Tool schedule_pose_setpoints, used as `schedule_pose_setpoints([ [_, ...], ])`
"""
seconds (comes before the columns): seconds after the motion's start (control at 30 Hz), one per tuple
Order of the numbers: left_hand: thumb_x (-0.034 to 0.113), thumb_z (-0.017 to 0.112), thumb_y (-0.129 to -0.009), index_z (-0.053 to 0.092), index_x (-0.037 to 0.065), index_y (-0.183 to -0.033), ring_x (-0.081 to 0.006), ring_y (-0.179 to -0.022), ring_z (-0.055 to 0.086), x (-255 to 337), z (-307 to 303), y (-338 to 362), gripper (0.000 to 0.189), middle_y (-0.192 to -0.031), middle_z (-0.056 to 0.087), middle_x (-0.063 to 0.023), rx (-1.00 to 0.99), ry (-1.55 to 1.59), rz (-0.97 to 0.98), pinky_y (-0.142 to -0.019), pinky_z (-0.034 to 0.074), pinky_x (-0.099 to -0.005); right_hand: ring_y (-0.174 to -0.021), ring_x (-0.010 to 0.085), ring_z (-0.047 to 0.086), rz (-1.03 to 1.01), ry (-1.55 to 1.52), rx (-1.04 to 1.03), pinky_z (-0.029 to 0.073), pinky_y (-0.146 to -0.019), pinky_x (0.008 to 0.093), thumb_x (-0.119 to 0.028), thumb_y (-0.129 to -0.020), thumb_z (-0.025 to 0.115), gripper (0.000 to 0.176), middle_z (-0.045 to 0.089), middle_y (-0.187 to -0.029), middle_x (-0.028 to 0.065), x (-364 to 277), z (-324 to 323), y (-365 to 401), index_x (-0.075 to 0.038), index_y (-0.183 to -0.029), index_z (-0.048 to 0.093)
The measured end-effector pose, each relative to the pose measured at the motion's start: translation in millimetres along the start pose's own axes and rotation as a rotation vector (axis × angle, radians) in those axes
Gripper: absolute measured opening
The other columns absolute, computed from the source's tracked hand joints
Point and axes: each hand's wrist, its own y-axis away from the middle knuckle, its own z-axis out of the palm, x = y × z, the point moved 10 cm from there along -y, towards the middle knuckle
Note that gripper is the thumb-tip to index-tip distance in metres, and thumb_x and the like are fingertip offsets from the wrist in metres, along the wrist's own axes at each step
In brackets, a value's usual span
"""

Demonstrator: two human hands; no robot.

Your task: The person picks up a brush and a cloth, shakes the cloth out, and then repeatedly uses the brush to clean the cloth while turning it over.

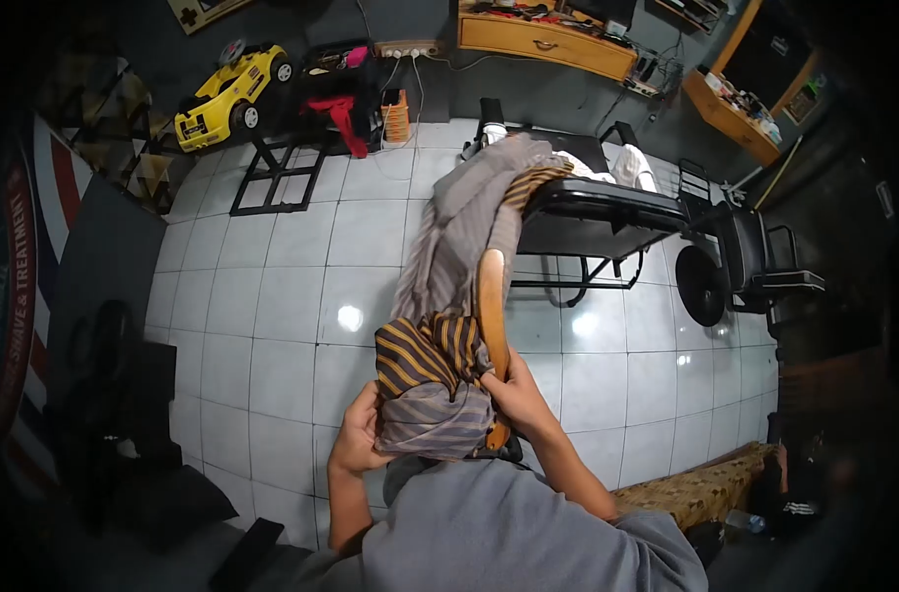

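Note:
Near my lap, a bunched striped cloth (435, 419) shows a dark brown side with yellow stripes and a greyish side. My left hand (356, 439) has hold of its left edge, the fingers partly tucked behind the folds. On the other side, my right hand (521, 403) pinches the cloth's right edge beside a curved, varnished wooden piece (492, 306). That piece stands along the right of the cloth. Farther forward, a long greyish striped cloth (464, 217) drapes from the black padded chair (607, 202), one fold turned to the brown-and-yellow side.
White tiles (282, 306) cover the floor. A yellow toy car (234, 94) and a black metal frame (275, 180) are at the back left. Another black chair (750, 252) stands at the right. A wooden drawer counter (548, 41) lines the far wall; a patterned mat (691, 488) is at lower right.

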Motion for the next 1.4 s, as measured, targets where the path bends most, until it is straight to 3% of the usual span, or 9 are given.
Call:
schedule_pose_setpoints([
  [0.2,-0.002,0.074,-0.070,0.041,-0.002,-0.122,-0.0120,-0.103,0.052,-24,-5,71,0.061,-0.113,0.053,-0.0063,0.026,-0.137,-0.007,-0.093,0.040,-0.0247,-0.085,0.0110,0.054,-0.108,0.044,0.066,0.044,-0.075,0.0243,0.001,-0.079,0.053,0.042,0.057,-0.100,0.0063,19,0,59,0.003,-0.120,0.043],
  [0.47,-0.005,0.065,-0.076,0.035,0.001,-0.129,-0.0154,-0.098,0.055,-37,-15,155,0.060,-0.107,0.057,-0.0099,0.209,-0.324,0.010,-0.089,0.040,-0.0249,-0.067,0.0072,0.049,-0.058,-0.085,0.202,0.043,-0.061,0.0227,0.002,-0.077,0.051,0.043,0.052,-0.080,0.0016,73,11,165,0.001,-0.119,0.042],
  [0.77,-0.003,0.066,-0.077,0.037,0.002,-0.128,-0.0184,-0.097,0.058,-31,-39,180,0.058,-0.108,0.059,-0.0144,0.290,-0.148,0.039,-0.086,0.044,-0.0284,-0.090,0.0135,0.058,-0.227,-0.215,0.249,0.046,-0.082,0.0282,-0.014,-0.079,0.072,0.042,0.060,-0.099,0.0049,60,34,219,0.000,-0.112,0.050],
  [0.87,-0.002,0.062,-0.079,0.047,-0.002,-0.120,-0.0199,-0.101,0.058,-12,-70,170,0.043,-0.112,0.059,-0.0155,0.198,-0.847,0.177,-0.088,0.044,-0.0285,-0.092,0.0147,0.058,-0.270,-0.244,0.127,0.046,-0.083,0.0295,-0.015,-0.078,0.073,0.044,0.060,-0.101,0.0054,47,47,201,0.001,-0.112,0.050],
  [0.93,-0.004,0.050,-0.080,0.052,-0.005,-0.114,-0.0196,-0.098,0.059,4,-116,164,0.034,-0.107,0.061,-0.0143,0.323,-0.712,0.214,-0.085,0.045,-0.0283,-0.090,0.0131,0.055,-0.338,-0.193,0.169,0.044,-0.082,0.0272,-0.011,-0.078,0.072,0.040,0.056,-0.099,0.0039,32,39,187,0.001,-0.109,0.050],
  [1.0,-0.005,0.049,-0.080,0.052,-0.003,-0.114,-0.0179,-0.091,0.060,13,-170,159,0.034,-0.098,0.063,-0.0127,0.488,-0.805,0.003,-0.079,0.047,-0.0280,-0.088,0.0114,0.054,-0.339,-0.162,0.261,0.044,-0.080,0.0253,-0.009,-0.079,0.070,0.037,0.054,-0.098,0.0035,18,33,174,0.000,-0.108,0.050],
  [1.07,-0.006,0.049,-0.080,0.053,0.000,-0.113,-0.0151,-0.084,0.059,34,-192,152,0.033,-0.091,0.063,-0.0108,0.487,-0.755,0.065,-0.074,0.047,-0.0279,-0.084,0.0099,0.054,-0.357,-0.141,0.259,0.044,-0.076,0.0236,-0.006,-0.079,0.069,0.034,0.055,-0.095,0.0025,1,44,164,-0.001,-0.107,0.051],
  [1.27,0.011,0.071,-0.074,0.052,0.005,-0.117,-0.0179,-0.101,0.058,60,-126,120,0.048,-0.112,0.058,-0.0108,0.083,-0.646,0.343,-0.091,0.044,-0.0301,-0.080,0.0069,0.052,-0.384,0.257,-0.010,0.042,-0.072,0.0215,0.000,-0.075,0.066,0.030,0.058,-0.089,0.0011,-29,134,142,0.001,-0.104,0.056],
  [1.4,0.013,0.072,-0.073,0.053,0.004,-0.113,-0.0190,-0.095,0.060,23,-89,91,0.045,-0.100,0.063,-0.0096,-0.230,-0.878,0.430,-0.085,0.046,-0.0344,-0.071,0.0059,0.049,-0.289,0.374,-0.076,0.041,-0.062,0.0203,0.000,-0.075,0.064,0.032,0.055,-0.082,-0.0003,-11,181,117,0.002,-0.106,0.057],
])
